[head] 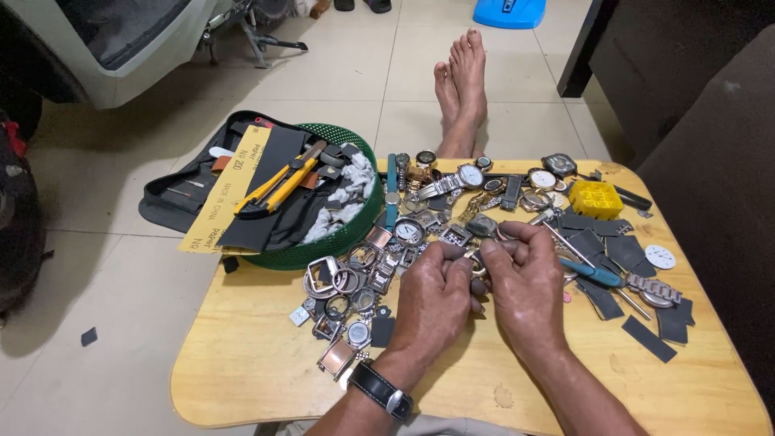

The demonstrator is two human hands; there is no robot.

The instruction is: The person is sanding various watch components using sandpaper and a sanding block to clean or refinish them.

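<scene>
Low table (242,363) sits on tile floor (121,266). Basket (355,234) at table's back-left corner, w/ knife (278,182) & rags (347,194) in it. Pile of watch cases (355,291) just in front of basket, left of both hands. Watches (452,182) along back edge, mid. Small tray (596,198) back-right; screwdriver (593,273) right of hands. Feet (462,85) on floor behind table.
</scene>
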